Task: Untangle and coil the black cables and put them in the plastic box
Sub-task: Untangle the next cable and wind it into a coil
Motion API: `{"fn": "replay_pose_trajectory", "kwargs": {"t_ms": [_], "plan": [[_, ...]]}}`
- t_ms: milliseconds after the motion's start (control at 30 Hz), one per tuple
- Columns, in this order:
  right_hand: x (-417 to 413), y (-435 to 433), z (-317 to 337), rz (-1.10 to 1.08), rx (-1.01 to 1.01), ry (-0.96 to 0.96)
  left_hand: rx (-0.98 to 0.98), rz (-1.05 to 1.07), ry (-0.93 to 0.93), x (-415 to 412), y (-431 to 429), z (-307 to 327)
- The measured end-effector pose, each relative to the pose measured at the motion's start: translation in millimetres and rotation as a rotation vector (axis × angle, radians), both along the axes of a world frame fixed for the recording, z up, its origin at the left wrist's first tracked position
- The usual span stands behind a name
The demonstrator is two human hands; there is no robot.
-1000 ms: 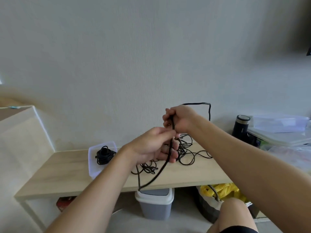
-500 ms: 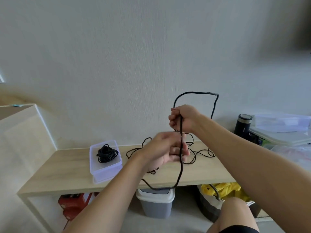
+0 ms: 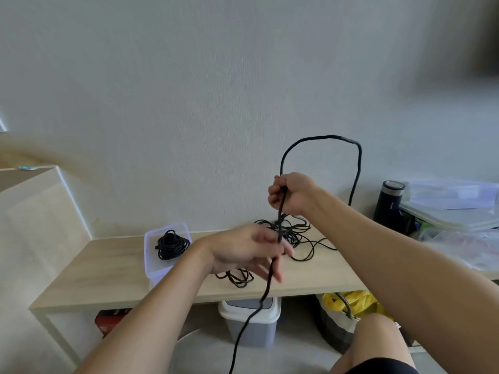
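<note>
Head view, the only one here: the person's right hand [image 3: 290,194] is up above the far side of the table [image 3: 108,279], clenched in a fist round a thick black cable [image 3: 357,168]. The cable comes out the top of the fist, arches up and over to the right in a big loop in front of the wall, then drops down behind the forearm. Below the fist it runs straight down to the left hand [image 3: 248,252], which sits lower and nearer. That hand is blurry, the fingers look mostly stretched out to the right with the cable crossing them, and whether they actually grip it can't be told. From there the cable hangs past the near table edge toward the floor. A tangle of thin cables [image 3: 299,233] lies on the table behind the hands. Off to the left on the table is the plastic box [image 3: 151,265], lid off, with one coiled cable [image 3: 171,244] already inside. A dark bottle [image 3: 388,203] stands far right, and a grey bin [image 3: 249,325] sits under the table.
</note>
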State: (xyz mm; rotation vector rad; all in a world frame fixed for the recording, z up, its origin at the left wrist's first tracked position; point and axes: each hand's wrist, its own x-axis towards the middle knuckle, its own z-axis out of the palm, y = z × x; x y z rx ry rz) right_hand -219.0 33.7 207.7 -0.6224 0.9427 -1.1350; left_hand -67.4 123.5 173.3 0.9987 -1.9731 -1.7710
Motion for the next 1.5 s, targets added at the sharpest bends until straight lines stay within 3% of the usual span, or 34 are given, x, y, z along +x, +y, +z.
{"fn": "replay_pose_trajectory", "kwargs": {"t_ms": [100,200,333,500,600,667,733,867,967,1200,1367,1500], "plan": [[13,5,-1,0.089,-0.030,0.027,0.140,0.395,0.409,-21,-11,1],[13,6,5,0.166,-0.052,0.057,0.040,0.597,0.433,-31,-19,1],[7,2,9,0.120,-0.020,0.002,-0.145,0.427,0.205,-14,-20,-3],[5,-12,0,-0.077,0.128,-0.220,-0.118,0.166,-0.035,6,-8,-2],[9,-6,1,-0.053,0.088,-0.225,-0.031,0.345,0.188,4,-6,2],[18,1,-1,0.024,0.032,-0.052,0.026,0.506,0.354,-4,-13,11],[24,5,-1,0.043,0.028,0.059,0.008,0.597,0.366,-11,-20,19],[19,7,5,0.080,0.035,0.042,-0.041,0.655,0.267,-8,-28,20],[10,9,14,0.114,0.106,0.043,-0.090,0.493,0.114,3,-27,23],[-1,-7,22,0.001,0.218,-0.080,-0.002,0.022,-0.171,38,-13,31],[23,-2,23,0.085,0.140,0.001,0.080,0.254,0.118,16,-18,31],[24,-1,33,0.099,0.121,-0.093,-0.048,0.450,0.186,2,-25,27]]}}
